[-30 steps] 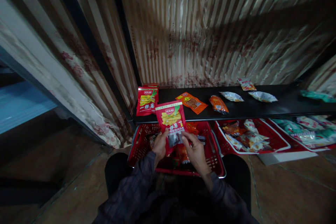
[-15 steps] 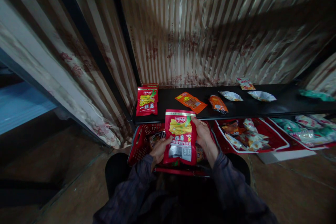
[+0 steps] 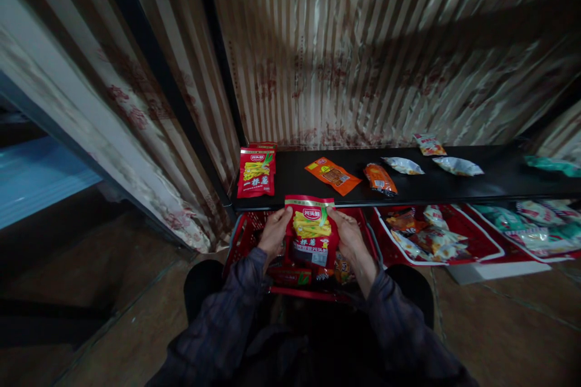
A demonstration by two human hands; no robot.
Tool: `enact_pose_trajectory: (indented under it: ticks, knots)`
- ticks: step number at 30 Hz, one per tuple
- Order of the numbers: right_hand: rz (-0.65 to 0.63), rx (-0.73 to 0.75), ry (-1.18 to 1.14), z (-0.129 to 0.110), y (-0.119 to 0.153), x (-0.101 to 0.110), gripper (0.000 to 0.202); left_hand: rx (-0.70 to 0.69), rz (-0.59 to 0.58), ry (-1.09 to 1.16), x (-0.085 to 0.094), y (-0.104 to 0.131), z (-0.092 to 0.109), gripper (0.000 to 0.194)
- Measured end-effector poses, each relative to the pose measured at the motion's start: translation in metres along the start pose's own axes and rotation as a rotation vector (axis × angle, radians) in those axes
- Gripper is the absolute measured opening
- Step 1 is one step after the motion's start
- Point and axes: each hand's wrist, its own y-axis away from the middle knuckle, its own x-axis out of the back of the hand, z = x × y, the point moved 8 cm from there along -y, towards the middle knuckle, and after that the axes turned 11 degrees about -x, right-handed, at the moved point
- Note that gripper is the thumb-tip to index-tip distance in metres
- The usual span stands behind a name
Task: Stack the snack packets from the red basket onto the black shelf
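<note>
A red snack bag (image 3: 311, 228) with yellow strips pictured on it is held up by its two top corners. My left hand (image 3: 274, 232) pinches its left edge, and my right hand (image 3: 348, 233) grips the right edge. Below it is a red shopping basket (image 3: 240, 242) holding several more packets, partly hidden by the bag and my hands. On the black shelf (image 3: 290, 176) just beyond, a similar red snack bag (image 3: 256, 173) leans upright at the left end, with another behind it.
Farther right on the shelf lie an orange packet (image 3: 333, 176), a second orange packet (image 3: 380, 179) and white packets (image 3: 457, 166). A green packet (image 3: 551, 165) is at the far right. Another red basket (image 3: 485, 248) of snacks stands right, and a striped curtain (image 3: 345, 60) hangs behind.
My left hand has moved from the bag's lower left side up to its top left corner. The bag has come down slightly and tilted, its lower part leaning away.
</note>
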Motion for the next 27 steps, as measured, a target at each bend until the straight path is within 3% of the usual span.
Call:
enact_pose_trajectory:
  ticks: [4,7,11,14,19,24,27]
  knots:
    - [-0.024,0.011,0.015,0.003,0.000,0.000,0.038,-0.015,0.084,-0.017,0.004,-0.005,-0.004,0.039]
    - [-0.061,-0.018,0.017,0.008,-0.003,0.003,0.041,0.059,0.194,0.048,0.011,-0.004,-0.013,0.027]
    - [-0.106,-0.141,0.055,0.028,-0.003,0.014,0.048,0.197,0.313,0.181,0.015,-0.007,-0.023,0.023]
    - [-0.221,-0.205,0.087,0.048,0.005,0.019,0.053,0.250,0.357,0.240,0.017,-0.012,-0.024,0.030]
    - [-0.250,-0.214,0.027,0.070,0.020,0.033,0.041,0.279,0.403,0.260,0.021,-0.020,-0.021,0.024]
    - [-0.196,-0.221,-0.023,0.080,0.023,0.037,0.034,0.251,0.393,0.247,0.018,-0.025,-0.012,0.020]
    - [-0.137,-0.185,-0.069,0.077,0.019,0.042,0.031,0.222,0.216,0.209,0.010,-0.025,-0.007,0.023]
